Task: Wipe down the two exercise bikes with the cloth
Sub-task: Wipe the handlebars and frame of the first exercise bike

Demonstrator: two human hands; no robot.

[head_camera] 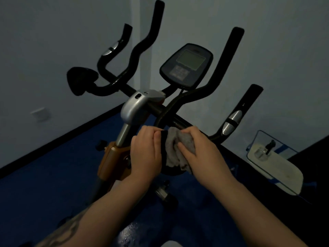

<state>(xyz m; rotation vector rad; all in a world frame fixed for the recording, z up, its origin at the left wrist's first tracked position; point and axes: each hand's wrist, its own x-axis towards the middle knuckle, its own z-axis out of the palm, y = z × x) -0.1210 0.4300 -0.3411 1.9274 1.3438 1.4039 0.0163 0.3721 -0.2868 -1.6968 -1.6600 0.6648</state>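
Cloth (pixel 175 148): grey, bunched, wrapped on the bike (pixel 135 107) handlebar at centre frame. Left hand (pixel 146 154) grips the bar just at 9 o'clock of it; right hand (pixel 197 154) grasps the cloth. Console (pixel 187 65) at 12 o'clock. Clear tray (pixel 274 168) at 3 o'clock, contents unclear.

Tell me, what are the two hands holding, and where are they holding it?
Both hands hold the grey cloth, bunched over a black handlebar. The left hand grips its left edge; the right hand clutches its right side.
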